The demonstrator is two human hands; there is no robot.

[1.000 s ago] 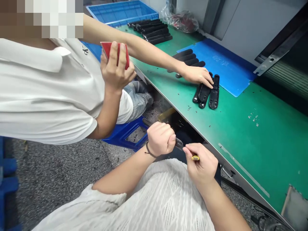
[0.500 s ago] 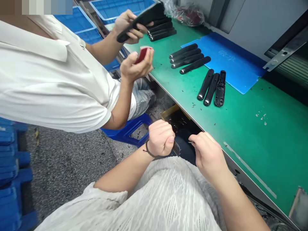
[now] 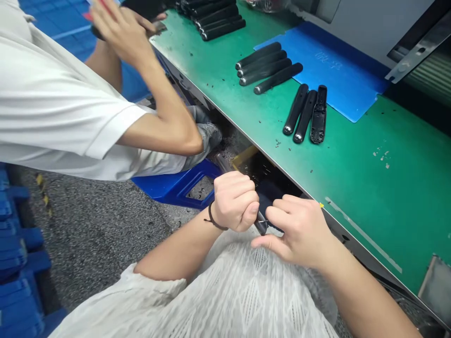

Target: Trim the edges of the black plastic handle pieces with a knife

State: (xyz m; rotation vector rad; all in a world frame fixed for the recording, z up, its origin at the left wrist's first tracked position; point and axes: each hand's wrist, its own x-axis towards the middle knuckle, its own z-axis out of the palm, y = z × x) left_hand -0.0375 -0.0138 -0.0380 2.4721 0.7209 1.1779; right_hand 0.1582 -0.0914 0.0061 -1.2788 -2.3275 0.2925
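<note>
My left hand is closed around a long dark handle-like piece, whose ends stick out on both sides of the fist. My right hand is close against the piece's near end. Its fingers pinch a thin tool, mostly hidden, with a yellow end showing past the knuckles. Farther off on the green bench mat, several black handle pieces lie in a group, including a hollow open shell. More lie on a blue sheet.
A co-worker in a white polo shirt stands at the left, hands raised around a dark piece and something red. A row of black pieces lies at the bench's far end. Below are a blue stool and blue crates.
My right hand has moved in against the piece in my left hand, and its yellow-ended tool is now mostly hidden. The co-worker's hands have risen and the view has shifted.
</note>
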